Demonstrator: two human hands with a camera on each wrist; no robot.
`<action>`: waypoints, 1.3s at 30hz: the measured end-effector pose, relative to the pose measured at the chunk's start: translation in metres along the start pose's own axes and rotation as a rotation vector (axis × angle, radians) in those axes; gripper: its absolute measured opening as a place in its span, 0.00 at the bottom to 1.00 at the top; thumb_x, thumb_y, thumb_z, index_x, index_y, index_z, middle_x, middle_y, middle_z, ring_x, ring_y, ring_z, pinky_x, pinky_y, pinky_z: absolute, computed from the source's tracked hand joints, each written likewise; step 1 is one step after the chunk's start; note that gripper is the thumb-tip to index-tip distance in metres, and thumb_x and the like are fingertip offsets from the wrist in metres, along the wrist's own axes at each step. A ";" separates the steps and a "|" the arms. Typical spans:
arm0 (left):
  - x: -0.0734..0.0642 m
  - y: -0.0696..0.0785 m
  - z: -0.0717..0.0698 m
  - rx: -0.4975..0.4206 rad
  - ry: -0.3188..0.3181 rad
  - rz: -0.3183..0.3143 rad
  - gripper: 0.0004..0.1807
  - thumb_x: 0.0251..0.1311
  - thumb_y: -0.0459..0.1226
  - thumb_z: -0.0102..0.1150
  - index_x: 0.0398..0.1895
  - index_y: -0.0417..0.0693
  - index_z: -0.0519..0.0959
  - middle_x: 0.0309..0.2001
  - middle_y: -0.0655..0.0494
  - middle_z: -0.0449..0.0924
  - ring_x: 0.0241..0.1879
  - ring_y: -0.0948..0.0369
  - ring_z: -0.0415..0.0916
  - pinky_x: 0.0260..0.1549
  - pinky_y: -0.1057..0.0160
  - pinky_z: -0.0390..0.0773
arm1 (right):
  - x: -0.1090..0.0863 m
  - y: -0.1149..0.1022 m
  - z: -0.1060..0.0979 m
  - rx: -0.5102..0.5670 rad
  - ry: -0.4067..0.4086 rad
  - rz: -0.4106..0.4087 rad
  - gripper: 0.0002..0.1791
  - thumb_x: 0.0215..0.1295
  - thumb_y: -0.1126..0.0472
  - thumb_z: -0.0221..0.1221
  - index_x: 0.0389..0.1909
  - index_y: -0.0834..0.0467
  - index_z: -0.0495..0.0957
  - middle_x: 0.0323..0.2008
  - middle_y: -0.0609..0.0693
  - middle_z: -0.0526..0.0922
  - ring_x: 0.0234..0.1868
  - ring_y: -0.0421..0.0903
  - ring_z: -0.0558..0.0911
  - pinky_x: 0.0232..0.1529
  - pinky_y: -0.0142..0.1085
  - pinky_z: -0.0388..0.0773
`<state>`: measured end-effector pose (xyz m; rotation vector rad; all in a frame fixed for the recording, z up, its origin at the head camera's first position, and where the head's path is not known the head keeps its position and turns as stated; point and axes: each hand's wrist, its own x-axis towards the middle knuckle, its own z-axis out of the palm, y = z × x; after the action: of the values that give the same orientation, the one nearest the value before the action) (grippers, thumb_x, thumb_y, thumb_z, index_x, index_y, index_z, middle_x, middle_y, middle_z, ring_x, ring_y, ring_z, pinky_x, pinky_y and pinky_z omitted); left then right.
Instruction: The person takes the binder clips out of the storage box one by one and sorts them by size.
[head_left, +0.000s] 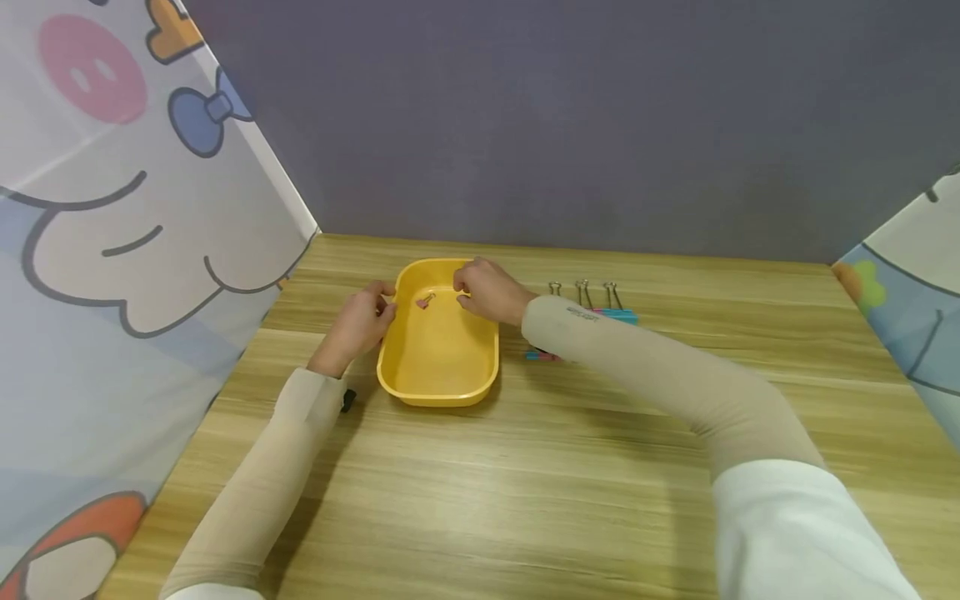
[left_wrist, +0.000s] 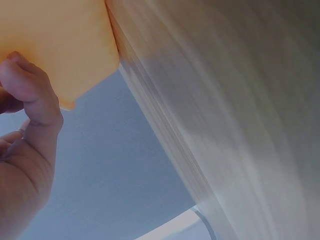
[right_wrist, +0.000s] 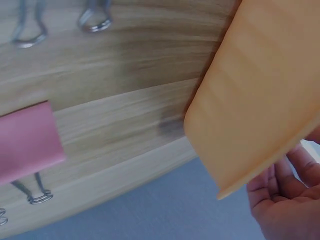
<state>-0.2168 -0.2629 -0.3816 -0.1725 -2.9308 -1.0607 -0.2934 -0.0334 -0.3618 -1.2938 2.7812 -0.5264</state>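
Head view: left hand [head_left: 358, 321] is gripping the yellow tray [head_left: 438, 385] rim, right hand [head_left: 486, 292] is hovering over it, fingers curled, apparently empty. One pink clip [head_left: 425, 301] lying inside; remaining clips [head_left: 592, 304] waiting beside.

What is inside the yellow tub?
One small pink clip lies inside the yellow tub, near the far end. The right hand covers the far right corner, so anything under it stays hidden.
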 end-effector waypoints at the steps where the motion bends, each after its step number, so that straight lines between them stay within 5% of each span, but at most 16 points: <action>1: 0.000 0.000 0.000 -0.002 0.000 0.001 0.17 0.68 0.31 0.48 0.57 0.32 0.67 0.34 0.40 0.76 0.17 0.57 0.74 0.16 0.61 0.78 | 0.002 0.000 0.002 0.002 -0.009 0.014 0.10 0.62 0.65 0.60 0.43 0.64 0.81 0.39 0.53 0.82 0.39 0.46 0.76 0.42 0.35 0.74; 5: 0.001 0.000 0.001 -0.009 0.002 0.007 0.17 0.68 0.31 0.48 0.57 0.32 0.67 0.33 0.40 0.77 0.16 0.57 0.74 0.16 0.61 0.77 | 0.006 0.001 0.006 0.009 -0.056 0.080 0.01 0.60 0.70 0.58 0.30 0.62 0.77 0.30 0.51 0.77 0.29 0.42 0.72 0.32 0.32 0.71; 9: 0.002 -0.002 0.002 -0.008 0.002 0.013 0.17 0.68 0.31 0.48 0.57 0.31 0.67 0.33 0.40 0.77 0.16 0.57 0.74 0.16 0.61 0.77 | 0.009 0.000 0.009 -0.004 -0.091 0.124 0.13 0.57 0.74 0.57 0.20 0.58 0.66 0.21 0.48 0.65 0.23 0.42 0.63 0.24 0.32 0.61; 17: 0.002 -0.003 0.001 -0.012 -0.003 0.004 0.16 0.69 0.32 0.48 0.56 0.32 0.67 0.33 0.40 0.77 0.16 0.57 0.74 0.16 0.61 0.77 | 0.013 -0.004 0.015 -0.036 -0.131 0.187 0.08 0.61 0.77 0.51 0.33 0.64 0.76 0.23 0.51 0.72 0.24 0.44 0.70 0.24 0.30 0.71; 28: 0.001 -0.001 0.001 -0.013 -0.007 -0.014 0.16 0.68 0.32 0.48 0.56 0.33 0.67 0.33 0.40 0.77 0.16 0.56 0.74 0.16 0.61 0.77 | 0.021 -0.011 0.020 -0.224 -0.161 0.201 0.11 0.63 0.72 0.52 0.44 0.65 0.77 0.38 0.56 0.80 0.41 0.51 0.78 0.43 0.38 0.77; 35: 0.001 -0.001 0.001 -0.018 -0.003 -0.006 0.16 0.69 0.32 0.48 0.56 0.33 0.67 0.32 0.41 0.76 0.16 0.56 0.73 0.16 0.61 0.77 | 0.020 -0.012 0.023 -0.244 -0.176 0.191 0.09 0.65 0.70 0.53 0.44 0.63 0.77 0.36 0.53 0.80 0.38 0.48 0.79 0.40 0.35 0.77; 39: 0.001 -0.002 0.001 -0.023 -0.008 -0.004 0.16 0.69 0.32 0.48 0.56 0.33 0.67 0.32 0.41 0.76 0.16 0.56 0.73 0.16 0.61 0.77 | 0.019 -0.014 0.022 -0.156 -0.193 0.194 0.08 0.67 0.69 0.54 0.44 0.63 0.76 0.35 0.52 0.78 0.35 0.45 0.78 0.35 0.30 0.76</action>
<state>-0.2178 -0.2636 -0.3830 -0.1712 -2.9287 -1.0968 -0.2920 -0.0623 -0.3762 -1.0186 2.7874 -0.1686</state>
